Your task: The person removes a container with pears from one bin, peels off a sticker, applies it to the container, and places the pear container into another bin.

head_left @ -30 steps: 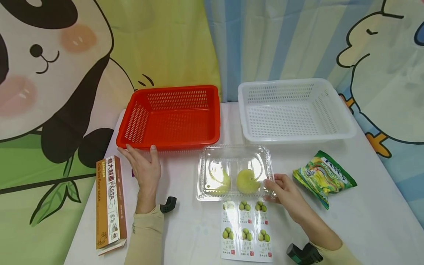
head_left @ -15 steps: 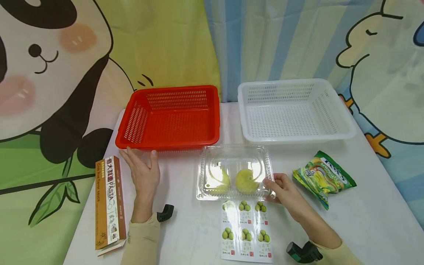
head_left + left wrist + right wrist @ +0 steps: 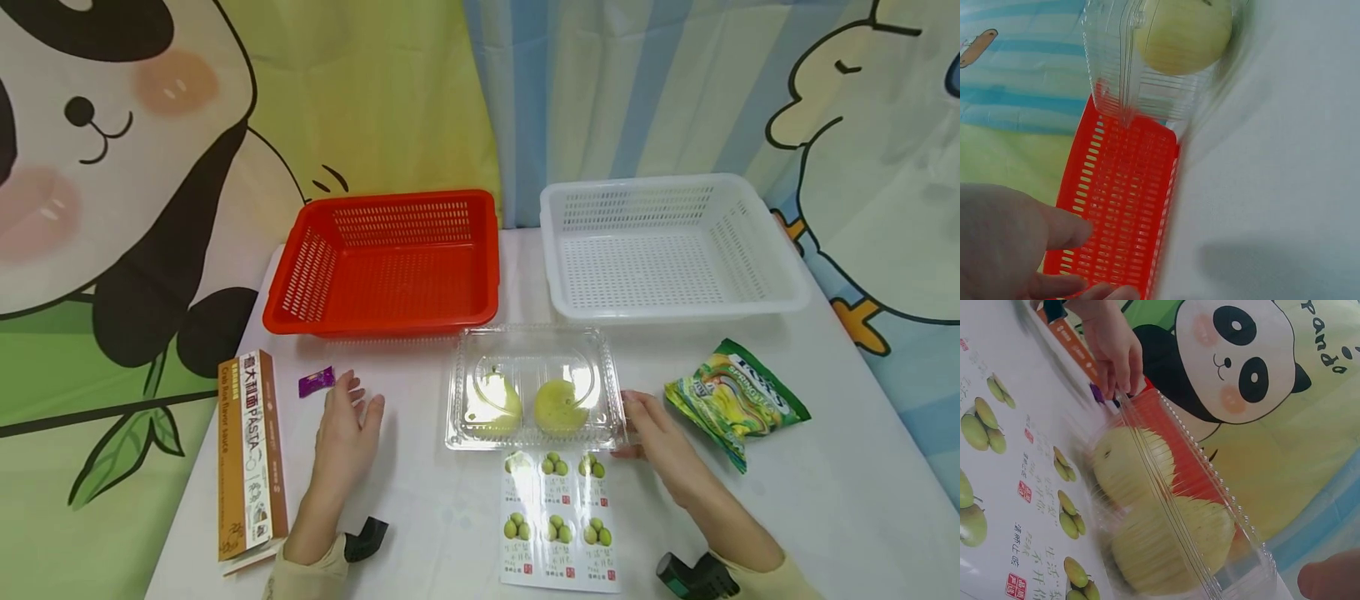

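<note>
A clear plastic clamshell box (image 3: 531, 342) with its lid down holds two pale yellow-green pears (image 3: 561, 407), also seen in the right wrist view. At the box's right side is my right hand (image 3: 663, 446), its fingers fairly straight near the edge; whether they touch it cannot be told. My left hand (image 3: 348, 446) is above the table left of the box, fingers relaxed and holding nothing. Just beyond its fingertips lies a small purple wrapped candy (image 3: 317, 382). Below the box is a sheet of fruit stickers (image 3: 558, 525).
Behind stand a red basket (image 3: 382, 325) and a white basket (image 3: 675, 312). A pasta box (image 3: 251, 458) lies at the left, and a green-yellow snack bag (image 3: 735, 400) at the right. A printed curtain (image 3: 517, 108) hangs behind the white-covered table (image 3: 427, 517).
My left hand has drawn back from the red basket's front edge toward me, uncovering the purple candy. My right thumb has come off the box lid. The box has hardly moved.
</note>
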The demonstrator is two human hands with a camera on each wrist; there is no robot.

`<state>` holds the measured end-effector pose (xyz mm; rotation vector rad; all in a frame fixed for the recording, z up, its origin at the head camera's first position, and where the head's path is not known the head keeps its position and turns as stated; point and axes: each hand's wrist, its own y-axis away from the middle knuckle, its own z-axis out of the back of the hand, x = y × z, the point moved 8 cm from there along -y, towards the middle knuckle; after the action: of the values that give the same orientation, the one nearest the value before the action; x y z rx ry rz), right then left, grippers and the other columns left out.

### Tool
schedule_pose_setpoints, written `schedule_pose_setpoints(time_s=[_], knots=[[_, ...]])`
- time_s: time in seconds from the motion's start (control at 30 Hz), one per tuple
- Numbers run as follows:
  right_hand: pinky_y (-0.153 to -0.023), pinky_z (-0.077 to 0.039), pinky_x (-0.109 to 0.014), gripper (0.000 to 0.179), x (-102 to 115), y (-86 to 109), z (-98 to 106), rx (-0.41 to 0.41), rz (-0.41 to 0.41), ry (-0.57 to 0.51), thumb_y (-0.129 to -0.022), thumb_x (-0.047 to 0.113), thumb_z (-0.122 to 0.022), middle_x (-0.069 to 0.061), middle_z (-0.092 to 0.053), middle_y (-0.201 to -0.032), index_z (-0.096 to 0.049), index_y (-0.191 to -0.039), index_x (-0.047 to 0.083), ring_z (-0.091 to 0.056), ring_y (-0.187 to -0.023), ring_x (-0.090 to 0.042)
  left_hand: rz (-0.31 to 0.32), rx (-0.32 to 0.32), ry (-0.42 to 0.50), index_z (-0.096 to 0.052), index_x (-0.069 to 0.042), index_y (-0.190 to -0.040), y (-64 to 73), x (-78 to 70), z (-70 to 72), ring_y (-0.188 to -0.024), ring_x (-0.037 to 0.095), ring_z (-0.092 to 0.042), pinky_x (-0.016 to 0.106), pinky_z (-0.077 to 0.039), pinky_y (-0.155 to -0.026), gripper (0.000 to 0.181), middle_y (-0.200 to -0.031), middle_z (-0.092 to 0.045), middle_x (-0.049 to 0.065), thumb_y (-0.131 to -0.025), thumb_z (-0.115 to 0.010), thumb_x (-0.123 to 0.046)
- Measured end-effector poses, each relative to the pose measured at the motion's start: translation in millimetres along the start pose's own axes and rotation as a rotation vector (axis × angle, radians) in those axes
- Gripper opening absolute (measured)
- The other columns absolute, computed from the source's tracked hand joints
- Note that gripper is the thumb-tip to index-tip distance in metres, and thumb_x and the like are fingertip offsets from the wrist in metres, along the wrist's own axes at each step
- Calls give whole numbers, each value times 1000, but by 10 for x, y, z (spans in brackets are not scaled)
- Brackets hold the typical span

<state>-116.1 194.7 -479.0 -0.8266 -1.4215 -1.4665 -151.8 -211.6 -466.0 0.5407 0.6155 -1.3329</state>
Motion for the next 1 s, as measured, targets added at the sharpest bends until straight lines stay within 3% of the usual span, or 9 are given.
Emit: schedule_pose_setpoints(time_s=[0.13,0.23,0.33,0.57,0.7,0.87,1.0], knots=[[-84,-53,-34,69,-43,7,56,-15,-8,3,-105,50,-25,-26,-42,-130,-30,-143,-8,-47,-113,-33,-33,70,-13,-58,-2,-124,108,-47,-91,-89,23,-63,40,-54,-80,34,-101,-64,8,-98,-61,-24],[-86,-52,-35,72,-76,18,86,-21,-15,-5,-104,53,-23,-27,-46,-128,-34,-141,-9,-50,-110,-30,-38,164,-10,-68,-6,-107,196,-65,-214,-71,15,-60,33,-52,-67,19,-80,-64,-1,-97,-62,-21],[-87,-52,-38,75,-101,30,96,-14,-13,-18,-104,54,-21,-29,-49,-130,-34,-141,-9,-54,-110,-31,-37,275,14,-69,-8,-100,286,-86,-376,-62,11,-57,29,-49,-60,15,-71,-61,-5,-97,-62,-20],[-85,-53,-39,82,-145,53,99,-2,-36,-48,-101,59,-15,-31,-49,-134,-33,-142,-9,-59,-109,-26,-89,491,132,-69,-7,-101,471,-187,-708,-62,11,-62,27,-50,-59,18,-71,-64,-6,-98,-62,-23],[-85,-53,-38,79,-156,76,85,11,-59,-46,-103,55,-13,-31,-50,-132,-31,-143,-10,-59,-107,-27,-128,575,219,-69,-6,-103,564,-270,-839,-64,13,-65,26,-52,-60,21,-75,-66,-4,-99,-60,-25],[-84,-53,-37,82,-171,93,52,36,-77,-13,-102,57,-12,-30,-54,-127,-28,-144,-12,-58,-110,-36,-169,616,264,-67,-3,-108,663,-380,-976,-65,13,-66,26,-52,-65,24,-78,-67,-4,-98,-61,-25],[-83,-53,-36,82,-169,99,31,54,-70,-10,-102,57,-11,-30,-57,-123,-28,-144,-12,-59,-110,-39,-213,603,267,-67,-3,-112,730,-497,-1039,-71,9,-67,25,-52,-68,27,-84,-69,-5,-98,-62,-24]])
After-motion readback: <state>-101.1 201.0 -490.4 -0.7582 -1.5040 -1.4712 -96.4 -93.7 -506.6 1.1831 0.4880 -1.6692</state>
